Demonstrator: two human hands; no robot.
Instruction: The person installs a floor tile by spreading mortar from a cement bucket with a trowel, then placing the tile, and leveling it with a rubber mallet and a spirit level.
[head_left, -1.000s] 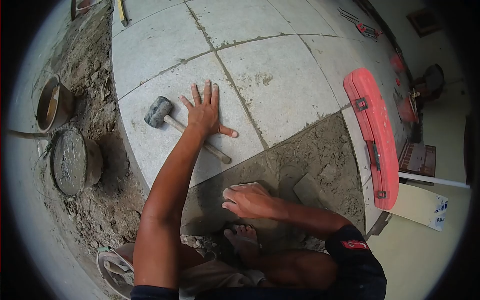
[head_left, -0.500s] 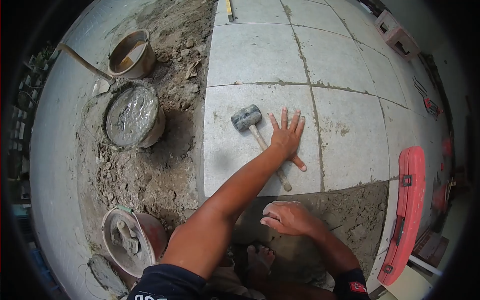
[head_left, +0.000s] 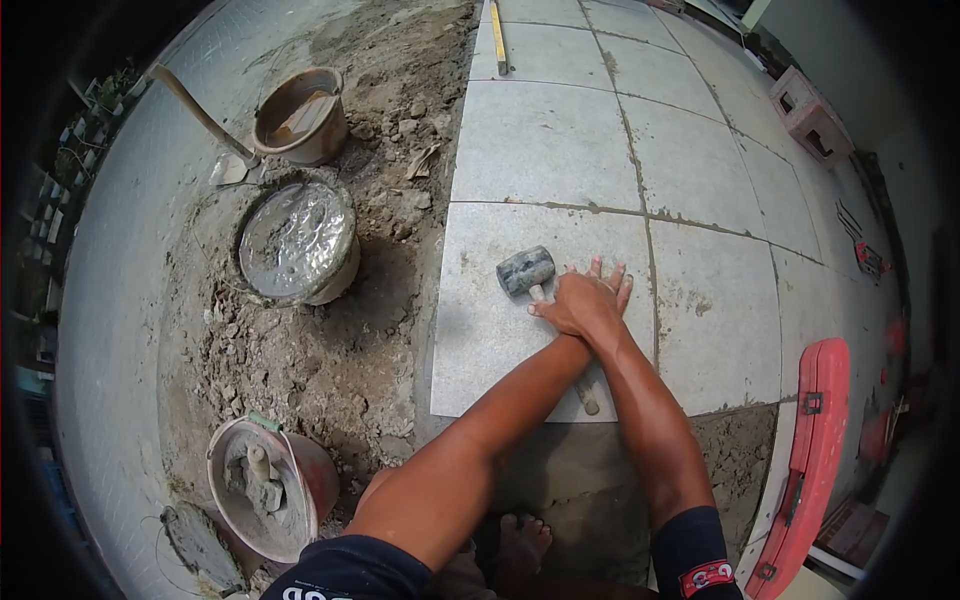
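A rubber mallet [head_left: 525, 271] lies on the nearest pale tile [head_left: 490, 345], its long axis diagonal: head far left, handle slanting nearer and rightward beneath the crossed arms. The left hand [head_left: 616, 283] presses the tile, visible fingertips apart; the right hand [head_left: 583, 303] covers it, finger spacing unclear. Wet mortar [head_left: 560, 460] borders the tile's near edge.

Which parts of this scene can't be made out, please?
All in the head view:
- Most of the left hand: covered by the right hand.
- Middle of the mallet's handle: behind the hands and forearms.
- Far end of the yellow bar: cut off by the top edge.
- Inside of the red case: hidden by its closed shell.
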